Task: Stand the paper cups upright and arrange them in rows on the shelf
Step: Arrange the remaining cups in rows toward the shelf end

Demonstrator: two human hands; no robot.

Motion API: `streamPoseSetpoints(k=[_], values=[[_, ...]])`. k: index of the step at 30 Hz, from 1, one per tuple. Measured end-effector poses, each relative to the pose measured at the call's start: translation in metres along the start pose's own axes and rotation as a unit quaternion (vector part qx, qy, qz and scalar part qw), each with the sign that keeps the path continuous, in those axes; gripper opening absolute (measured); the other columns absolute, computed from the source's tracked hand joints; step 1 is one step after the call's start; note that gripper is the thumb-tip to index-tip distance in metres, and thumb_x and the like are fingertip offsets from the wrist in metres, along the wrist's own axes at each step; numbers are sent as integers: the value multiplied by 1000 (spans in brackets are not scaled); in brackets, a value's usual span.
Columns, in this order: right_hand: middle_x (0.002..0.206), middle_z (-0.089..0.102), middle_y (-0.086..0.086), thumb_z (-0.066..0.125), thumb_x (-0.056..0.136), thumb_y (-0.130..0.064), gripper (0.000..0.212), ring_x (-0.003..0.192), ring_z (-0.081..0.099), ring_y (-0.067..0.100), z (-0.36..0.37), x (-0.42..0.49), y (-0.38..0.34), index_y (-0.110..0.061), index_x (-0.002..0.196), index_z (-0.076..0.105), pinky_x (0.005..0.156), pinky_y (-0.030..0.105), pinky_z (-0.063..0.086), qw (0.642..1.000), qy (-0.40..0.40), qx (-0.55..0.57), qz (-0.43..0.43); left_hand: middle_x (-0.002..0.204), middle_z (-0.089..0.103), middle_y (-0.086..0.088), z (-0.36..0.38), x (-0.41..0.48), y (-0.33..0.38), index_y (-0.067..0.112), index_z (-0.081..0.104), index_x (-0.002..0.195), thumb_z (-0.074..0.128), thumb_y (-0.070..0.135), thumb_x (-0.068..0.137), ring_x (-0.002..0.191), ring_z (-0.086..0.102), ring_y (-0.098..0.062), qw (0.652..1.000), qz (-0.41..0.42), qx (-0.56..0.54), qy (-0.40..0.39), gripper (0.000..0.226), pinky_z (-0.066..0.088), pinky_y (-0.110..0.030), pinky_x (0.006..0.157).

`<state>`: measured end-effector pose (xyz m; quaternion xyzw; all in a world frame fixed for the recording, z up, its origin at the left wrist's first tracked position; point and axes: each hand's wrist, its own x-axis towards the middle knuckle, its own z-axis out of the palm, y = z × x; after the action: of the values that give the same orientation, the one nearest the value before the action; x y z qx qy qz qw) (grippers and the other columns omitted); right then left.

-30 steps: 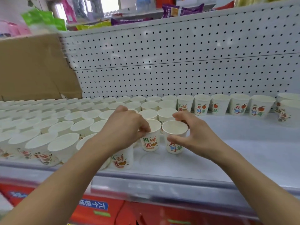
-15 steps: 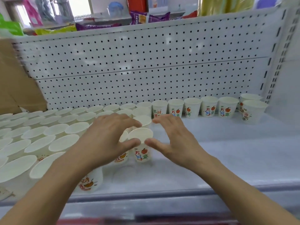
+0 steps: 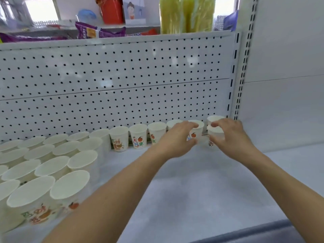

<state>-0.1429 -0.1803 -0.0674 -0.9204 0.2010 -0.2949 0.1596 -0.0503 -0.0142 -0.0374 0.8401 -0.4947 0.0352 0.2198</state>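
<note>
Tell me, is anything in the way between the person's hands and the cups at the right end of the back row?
Nothing visible is. The left hand grips the cup with an orange print, and the right hand grips the next cup to its right. A third cup stands behind that one, in the corner.
</note>
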Motion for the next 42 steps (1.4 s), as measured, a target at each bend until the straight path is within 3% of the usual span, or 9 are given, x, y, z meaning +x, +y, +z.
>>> streamPoseSetpoints(k=[5, 8, 10, 13, 17, 22, 26, 35, 42], values=[[124, 57, 4, 59, 92, -22, 29, 124, 36, 22, 0, 7, 25, -17, 120, 60, 94, 39, 41, 999, -31, -17, -15, 133, 53, -9, 28, 51, 4, 17, 49, 134, 48, 16, 95, 122, 47, -30, 992, -34, 121, -10, 39, 38, -37, 93], [110, 63, 4, 61, 91, -18, 18, 114, 41, 22, -1, 9, 28, -16, 108, 67, 89, 40, 43, 999, -25, -2, -40, 103, 63, -8, 33, 55, 0, 23, 64, 108, 47, 13, 90, 103, 53, -34, 986, -63, 154, 10, 27, 35, -34, 76], [105, 64, 1, 63, 90, -16, 13, 108, 42, 20, -4, 8, 29, -15, 101, 70, 87, 36, 41, 997, -17, 22, -66, 89, 66, -1, 32, 48, -3, 25, 68, 93, 48, 14, 88, 95, 55, -28, 988, -60, 140, 35, 23, 38, -36, 80], [103, 61, -6, 65, 88, -15, 9, 104, 41, 16, -10, 1, 25, -19, 94, 71, 88, 31, 38, 992, -16, 79, -95, 89, 69, 0, 22, 19, -1, 20, 70, 92, 50, 17, 92, 93, 56, -23, 991, -60, 111, 55, 20, 36, -38, 90], [110, 60, -1, 67, 87, -13, 11, 99, 55, 19, -11, -16, 0, -24, 89, 69, 90, 35, 48, 980, -24, 173, -93, 102, 70, 2, 4, -36, -2, 27, 63, 117, 53, 17, 94, 104, 60, -18, 990, -103, 6, 96, 27, 44, -39, 93], [111, 60, -3, 66, 87, -10, 17, 100, 60, 12, -13, -53, -43, -27, 84, 66, 90, 23, 49, 961, -53, 256, -92, 93, 65, 15, -15, -114, -1, 29, 63, 112, 56, 19, 94, 86, 57, 2, 983, -123, -54, 127, 22, 44, -16, 79], [113, 60, -7, 66, 87, -12, 7, 100, 60, 6, -15, -81, -78, -19, 86, 69, 83, 14, 50, 956, -68, 266, -107, 102, 66, 13, -28, -167, 0, 28, 67, 109, 59, 20, 93, 96, 55, -3, 979, -111, -43, 163, 20, 43, -20, 82], [115, 59, -11, 67, 86, -18, 5, 104, 57, 0, -3, -134, -155, -22, 83, 67, 83, 7, 48, 936, -115, 297, -150, 86, 68, 18, -60, -280, -31, 24, 74, 96, 64, 21, 81, 81, 58, -5, 966, -59, 14, 252, 18, 43, -20, 75], [111, 59, -13, 67, 86, -19, 9, 102, 59, 3, 10, -160, -196, -26, 81, 66, 85, 12, 49, 916, -133, 318, -207, 82, 70, 11, -91, -326, -61, 24, 76, 92, 65, 25, 78, 79, 61, -9, 960, -95, 56, 258, 18, 48, -27, 72]])
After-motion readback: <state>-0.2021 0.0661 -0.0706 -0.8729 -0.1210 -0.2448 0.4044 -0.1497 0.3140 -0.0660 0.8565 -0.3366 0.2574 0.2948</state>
